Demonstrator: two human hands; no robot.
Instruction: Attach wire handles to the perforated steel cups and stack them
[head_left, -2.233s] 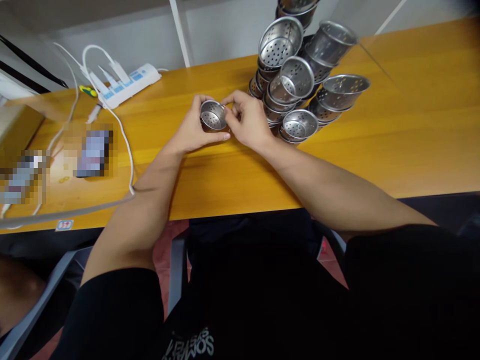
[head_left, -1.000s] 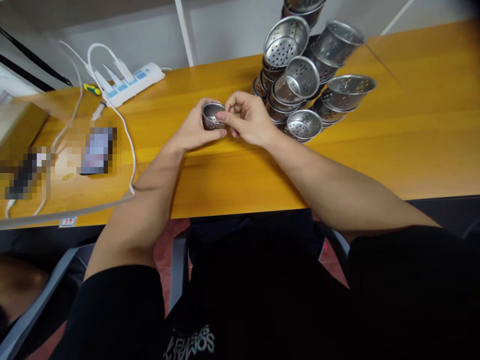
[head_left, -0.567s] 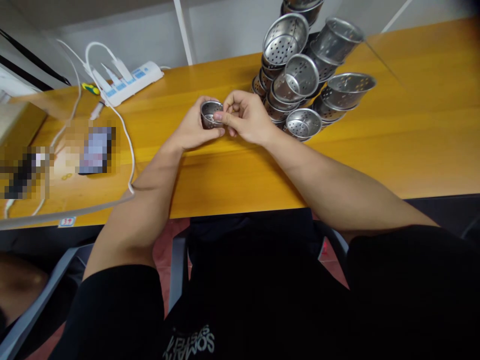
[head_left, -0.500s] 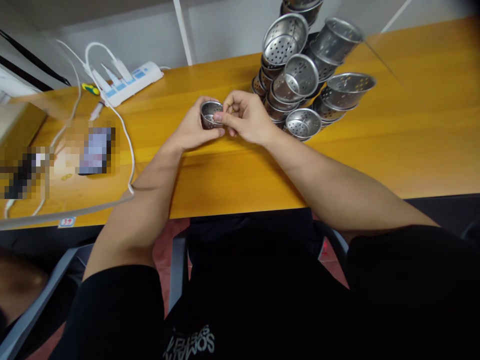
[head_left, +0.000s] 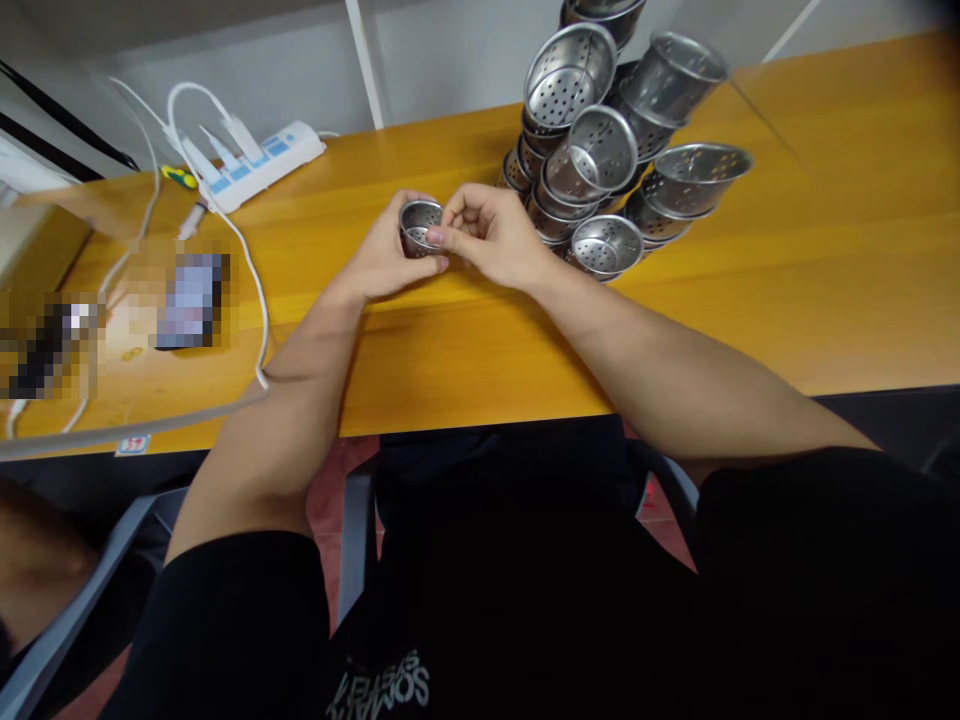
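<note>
A small perforated metal cup (head_left: 420, 222) is held upright just above or on the tabletop, mouth facing up. My left hand (head_left: 386, 250) wraps round its left side, thumb along the near side. My right hand (head_left: 491, 235) is closed at the cup's right rim, thumb over the edge and fingers curled; its fingertips are partly hidden. To the right stand nested stacks of similar perforated metal cups (head_left: 600, 155), some leaning.
A white power strip (head_left: 262, 165) with plugged cables lies at the back left. Nearer are a phone (head_left: 191, 300), a blurred device (head_left: 49, 345) and a white cable (head_left: 255, 290). A yellow-green object (head_left: 178, 177) sits beside the strip. Another person's limb (head_left: 37, 570) shows at lower left.
My right thumb has shifted leftward over the cup's rim, and the cup looks slightly more tilted. Since half a second ago there is only small finger motion; the stacks stay put.
</note>
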